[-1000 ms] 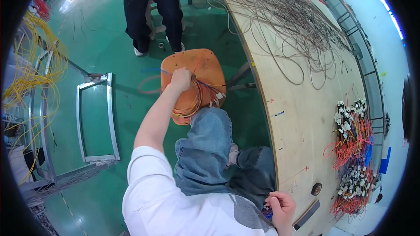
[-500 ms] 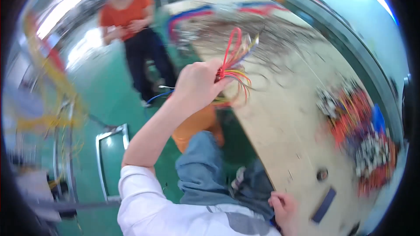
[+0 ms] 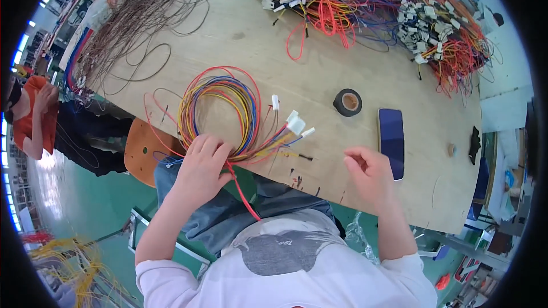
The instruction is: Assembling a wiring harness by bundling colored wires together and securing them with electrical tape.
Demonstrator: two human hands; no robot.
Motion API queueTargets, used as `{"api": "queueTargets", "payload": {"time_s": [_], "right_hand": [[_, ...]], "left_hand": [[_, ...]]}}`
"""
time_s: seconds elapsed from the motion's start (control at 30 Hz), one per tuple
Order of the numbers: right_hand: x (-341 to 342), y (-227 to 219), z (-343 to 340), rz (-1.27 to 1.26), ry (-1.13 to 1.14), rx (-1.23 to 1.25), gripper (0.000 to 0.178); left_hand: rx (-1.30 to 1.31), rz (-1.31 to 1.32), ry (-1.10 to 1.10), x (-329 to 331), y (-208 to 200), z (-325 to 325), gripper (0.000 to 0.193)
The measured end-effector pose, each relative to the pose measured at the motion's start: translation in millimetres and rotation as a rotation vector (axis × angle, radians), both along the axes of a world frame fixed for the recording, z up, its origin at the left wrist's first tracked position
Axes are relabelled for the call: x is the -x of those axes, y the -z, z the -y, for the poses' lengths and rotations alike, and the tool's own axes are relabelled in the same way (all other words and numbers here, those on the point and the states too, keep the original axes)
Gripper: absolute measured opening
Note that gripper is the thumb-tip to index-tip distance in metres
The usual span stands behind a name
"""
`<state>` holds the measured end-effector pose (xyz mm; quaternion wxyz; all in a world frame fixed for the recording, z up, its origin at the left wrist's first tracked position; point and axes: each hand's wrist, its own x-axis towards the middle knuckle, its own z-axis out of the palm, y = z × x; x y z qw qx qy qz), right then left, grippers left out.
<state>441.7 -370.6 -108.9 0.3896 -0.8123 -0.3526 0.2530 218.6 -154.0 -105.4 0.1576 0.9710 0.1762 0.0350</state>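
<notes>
A coiled wire harness (image 3: 255, 100) of red, yellow, blue and brown wires lies on the near edge of the wooden table. My left hand (image 3: 201, 168) is closed over the coil's near side, with a red loop hanging from beneath it over the edge. White connectors (image 3: 295, 124) at the harness ends point right, towards my right hand (image 3: 370, 174). That hand hovers at the table's front, its fingers loosely curled and the thumb a little apart, with nothing visible in it. Beyond it stands a roll of black tape (image 3: 347, 102); beside it lies a dark-screened phone (image 3: 391, 140).
Heaped harnesses with white connectors (image 3: 425, 25) fill the far right of the table (image 3: 297, 77). Loose brown wires (image 3: 134, 28) spread over the far left. An orange stool (image 3: 145, 151) stands by the left edge, near a person in an orange top (image 3: 35, 117).
My left hand has brought the harness from the air down onto the table edge. My right hand has come forward over the table. The view has turned rightwards to the table.
</notes>
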Motion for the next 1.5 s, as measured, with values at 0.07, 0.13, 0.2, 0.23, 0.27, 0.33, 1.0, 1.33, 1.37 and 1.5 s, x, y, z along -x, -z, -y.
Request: {"api": "queueTargets", "payload": {"time_s": [0.07, 0.13, 0.2, 0.23, 0.27, 0.33, 1.0, 1.33, 1.37, 1.5], "right_hand": [[-5.5, -0.6, -16.5, 0.002, -0.028, 0.022, 0.014], [-9.1, -9.9, -37.1, 0.001, -0.191, 0.084, 0.019], [-10.2, -1.9, -53.1, 0.099, -0.264, 0.048, 0.022], [-8.4, 1.2, -59.7, 0.208, -0.342, 0.006, 0.024], [-5.5, 3.0, -65.7, 0.201, -0.343, 0.013, 0.024], [1.4, 6.6, -76.9, 0.3, -0.392, -0.053, 0.03], [-34.2, 21.8, -111.7, 0.041, -0.563, -0.058, 0.026], [-18.5, 26.5, -103.9, -0.021, -0.727, -0.059, 0.017], [-17.5, 27.8, -103.7, 0.016, -0.732, -0.055, 0.017], [-15.4, 29.9, -108.4, 0.124, -0.729, -0.094, 0.018]], "left_hand": [[0.074, -0.058, -0.008, 1.9, -11.3, 1.1, 0.049], [0.151, -0.028, 0.008, 3.1, -20.0, 2.0, 0.046], [0.243, 0.08, -0.048, -0.6, -20.0, 9.4, 0.044], [0.328, 0.199, -0.111, -4.2, -18.8, 14.8, 0.041], [0.315, 0.24, -0.095, -11.2, -14.0, 21.2, 0.039], [0.312, 0.302, -0.068, -27.0, -1.7, 36.3, 0.04], [0.19, 0.23, -0.063, -55.1, 27.2, 43.3, 0.023], [1.089, 0.83, -0.62, -54.3, 13.9, 1.8, 0.004], [1.076, 0.807, -0.591, -57.4, 15.8, -1.4, 0.007], [0.975, 0.556, -0.555, -66.0, 29.4, -6.8, 0.034]]}}
